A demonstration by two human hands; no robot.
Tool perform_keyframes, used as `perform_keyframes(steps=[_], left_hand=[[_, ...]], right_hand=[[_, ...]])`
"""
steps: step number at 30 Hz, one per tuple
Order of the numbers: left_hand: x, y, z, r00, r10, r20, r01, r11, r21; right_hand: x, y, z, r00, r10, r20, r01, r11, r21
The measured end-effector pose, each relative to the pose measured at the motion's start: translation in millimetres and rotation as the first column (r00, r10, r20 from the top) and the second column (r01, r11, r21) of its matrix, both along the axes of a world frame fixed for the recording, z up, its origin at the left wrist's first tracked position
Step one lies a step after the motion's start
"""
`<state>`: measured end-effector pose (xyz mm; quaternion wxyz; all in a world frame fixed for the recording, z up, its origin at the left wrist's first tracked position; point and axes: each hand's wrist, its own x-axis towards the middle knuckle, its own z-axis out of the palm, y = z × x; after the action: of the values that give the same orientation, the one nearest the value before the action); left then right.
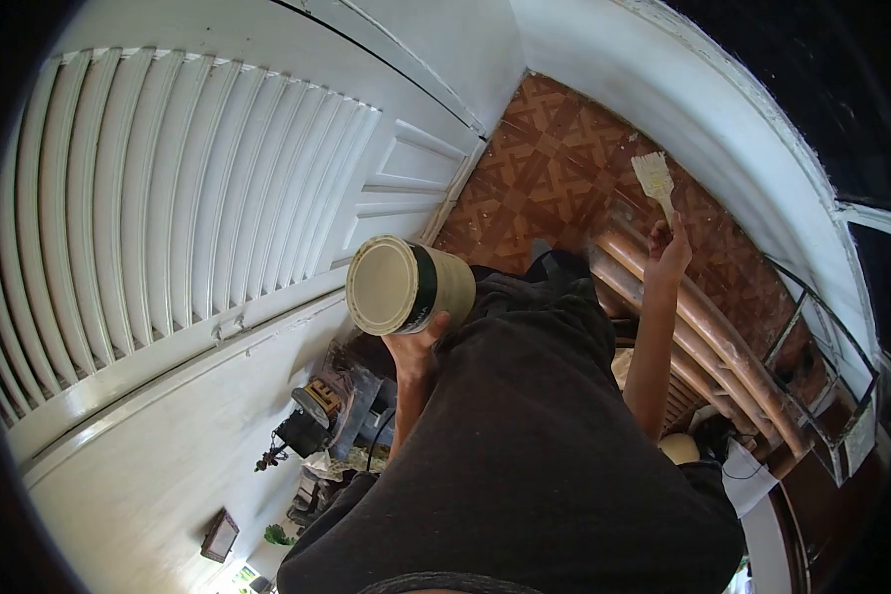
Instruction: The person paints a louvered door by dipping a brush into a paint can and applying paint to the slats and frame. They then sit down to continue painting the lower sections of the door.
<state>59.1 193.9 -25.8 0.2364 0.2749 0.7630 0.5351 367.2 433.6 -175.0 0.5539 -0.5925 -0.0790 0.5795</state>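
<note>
My left hand [419, 342] is wrapped round the lower side of a paint can [426, 284] in front of my body. The can has a dark band round it, and its round end, cream-coloured with a smeared rim, faces up and to the left. Out to the right, my right hand [669, 249] grips the handle of a paintbrush [655, 180]. The brush points away from me over the floor, and its bristles are coated in pale paint.
A white louvred door [188, 188] stands along the left. Patterned brown floor [525, 168] lies ahead, beside a curved white wall [683, 99]. Brown curved slats of a bench-like piece [723, 346] and a metal frame [832, 346] are at right; cluttered items [327, 416] at lower left.
</note>
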Motion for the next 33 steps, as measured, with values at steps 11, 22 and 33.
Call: perform_keyframes(steps=[11,22,33], left_hand=[[13,-6,10,0.971,0.212,0.108,-0.223,0.97,0.097],[11,-39,9,0.923,0.329,0.199,-0.355,0.928,0.112],[-7,-80,22,0.901,0.385,0.201,-0.419,0.892,0.17]], right_hand=[[-34,22,19,0.985,0.088,0.147,-0.097,0.994,0.055],[-102,57,23,0.773,0.283,0.568,-0.448,0.878,0.172],[-226,26,131,0.148,0.156,0.977,-0.988,0.057,0.14]])
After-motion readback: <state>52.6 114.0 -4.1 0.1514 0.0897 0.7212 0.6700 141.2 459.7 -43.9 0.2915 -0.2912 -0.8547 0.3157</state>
